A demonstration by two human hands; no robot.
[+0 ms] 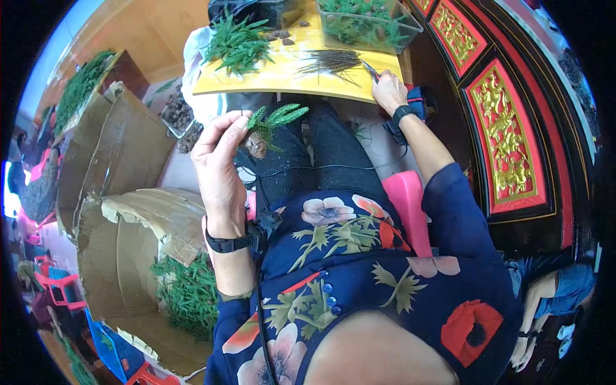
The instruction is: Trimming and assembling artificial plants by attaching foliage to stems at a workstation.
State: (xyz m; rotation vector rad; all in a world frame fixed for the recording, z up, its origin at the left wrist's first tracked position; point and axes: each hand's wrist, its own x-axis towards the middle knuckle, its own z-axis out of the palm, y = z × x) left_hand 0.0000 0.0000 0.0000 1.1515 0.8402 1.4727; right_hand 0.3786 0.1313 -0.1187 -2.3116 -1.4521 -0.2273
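My left hand (217, 151) is raised over my lap, thumb and fingers pinched on a green artificial pine sprig (286, 116) with a brown pine cone (256, 146) at its base. At the right front edge of the yellow table (256, 82), my right hand (389, 94) is closed around pliers (369, 69), whose tip points at a bundle of thin brown wires (330, 60). A loose pile of green sprigs (236, 45) lies on the table's left, with a few pine cones (287, 42) behind the wires.
A clear plastic tub (410, 31) of greenery stands at the table's back right. On my left are cardboard boxes (102, 256), one containing green sprigs (189, 295), and a container of pine cones (176, 114). Carved red-and-gold panels (504, 131) line the right. Another person's arm (536, 308) shows lower right.
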